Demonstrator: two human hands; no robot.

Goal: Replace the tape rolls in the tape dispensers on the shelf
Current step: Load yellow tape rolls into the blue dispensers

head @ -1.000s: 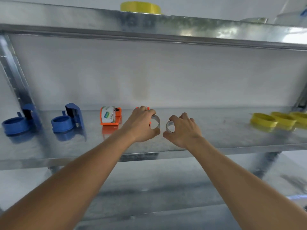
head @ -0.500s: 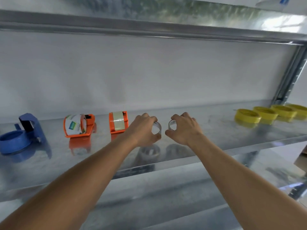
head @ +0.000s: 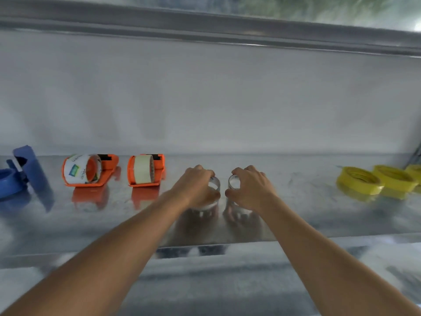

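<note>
Clear spent rolls: my left hand [head: 197, 188] is gripping one [head: 214, 184], right hand [head: 250, 190] another [head: 234, 181]; next, fetching yellow tape rolls [head: 360, 182] at three o'clock.

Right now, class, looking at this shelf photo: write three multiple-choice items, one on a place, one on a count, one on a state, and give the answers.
1. Where are the yellow tape rolls?
A. far right of the shelf
B. far left
C. shelf below

2. How many orange dispensers?
A. one
B. two
C. four

3. What is the left hand doing?
A. hanging empty
B. holding a clear ring
C. pressing the wall

Answers: 1 A, they lie at the right end. 2 B, one with a printed roll, one with a plain roll. 3 B, fingers curl round it.
</note>
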